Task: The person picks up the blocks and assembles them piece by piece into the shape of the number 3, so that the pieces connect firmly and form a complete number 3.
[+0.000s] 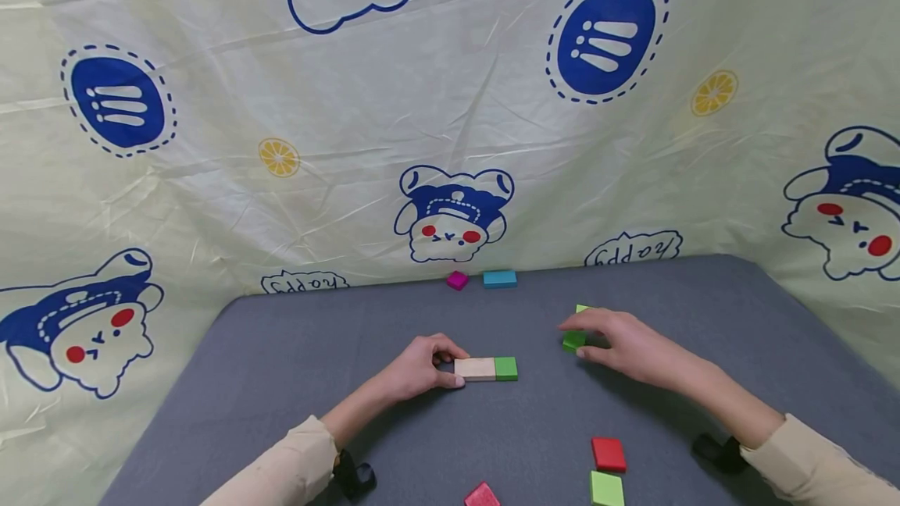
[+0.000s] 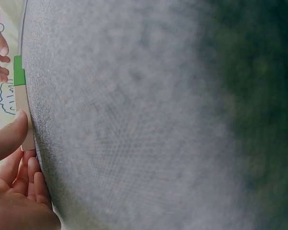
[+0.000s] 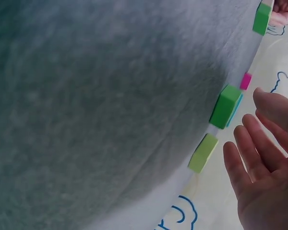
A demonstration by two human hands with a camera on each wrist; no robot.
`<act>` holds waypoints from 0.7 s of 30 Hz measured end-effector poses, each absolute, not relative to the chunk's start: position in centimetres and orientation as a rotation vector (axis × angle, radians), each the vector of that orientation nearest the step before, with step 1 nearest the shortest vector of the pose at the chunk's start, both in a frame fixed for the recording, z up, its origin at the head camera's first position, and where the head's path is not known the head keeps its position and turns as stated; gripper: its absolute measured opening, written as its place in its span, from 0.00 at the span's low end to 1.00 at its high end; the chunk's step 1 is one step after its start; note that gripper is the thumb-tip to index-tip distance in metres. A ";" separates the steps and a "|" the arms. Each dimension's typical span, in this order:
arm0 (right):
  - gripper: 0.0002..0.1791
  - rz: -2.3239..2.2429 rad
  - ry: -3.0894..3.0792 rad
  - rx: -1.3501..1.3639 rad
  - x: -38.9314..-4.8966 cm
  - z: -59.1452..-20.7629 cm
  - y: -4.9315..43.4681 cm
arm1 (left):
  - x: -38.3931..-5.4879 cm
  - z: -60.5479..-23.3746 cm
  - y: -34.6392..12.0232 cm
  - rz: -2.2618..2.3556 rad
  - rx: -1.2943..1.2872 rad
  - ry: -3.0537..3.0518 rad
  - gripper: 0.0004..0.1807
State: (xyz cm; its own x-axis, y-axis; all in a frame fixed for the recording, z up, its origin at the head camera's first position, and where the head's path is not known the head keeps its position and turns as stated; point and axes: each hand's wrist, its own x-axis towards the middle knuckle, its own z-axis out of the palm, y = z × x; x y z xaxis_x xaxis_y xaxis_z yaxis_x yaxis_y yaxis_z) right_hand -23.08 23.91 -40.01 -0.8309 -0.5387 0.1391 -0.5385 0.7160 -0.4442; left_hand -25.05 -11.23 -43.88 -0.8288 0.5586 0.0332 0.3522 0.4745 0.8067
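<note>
My left hand (image 1: pixel 425 369) pinches the left end of a plain wooden block (image 1: pixel 475 369), thumb on the near side and fingers on the far side. A green block (image 1: pixel 506 368) lies end to end with it on the right. Over to the right, my right hand (image 1: pixel 619 342) hovers with thumb and fingers spread beside another green block (image 1: pixel 573 342). In the right wrist view, a gap shows between those fingers and that green block (image 3: pixel 225 107). Just behind it is a light green block (image 1: pixel 582 308), partly hidden by the hand in the head view.
At the table's far edge lie a magenta block (image 1: pixel 458 280) and a blue block (image 1: pixel 500 279). Nearer are a red block (image 1: pixel 608 454), a light green block (image 1: pixel 607 488) and a pinkish-red block (image 1: pixel 482 495). A printed cloth (image 1: pixel 351 217) hangs behind the dark grey table (image 1: pixel 295 350).
</note>
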 end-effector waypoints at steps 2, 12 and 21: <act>0.22 -0.749 2.918 -0.908 -23.3 -40.3 24.2 | -25.0 -43.9 -11.2 1.283 0.783 2.484 0.15; 0.22 -0.782 2.839 -0.848 -24.6 -41.2 24.2 | -25.0 -43.9 -11.2 1.287 0.803 2.491 0.15; 0.20 -0.788 2.803 -0.881 -25.0 -41.2 23.3 | -25.0 -43.7 -11.3 1.295 0.798 2.489 0.15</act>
State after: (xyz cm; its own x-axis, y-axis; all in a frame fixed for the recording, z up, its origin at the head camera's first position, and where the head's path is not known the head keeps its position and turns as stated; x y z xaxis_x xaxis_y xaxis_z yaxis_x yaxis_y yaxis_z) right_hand -25.02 23.34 -41.21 -0.8277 -0.5582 0.0579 -0.5065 0.6987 -0.5053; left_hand -24.95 -11.27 -43.73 -0.8270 0.5600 0.0501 0.3623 0.4627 0.8091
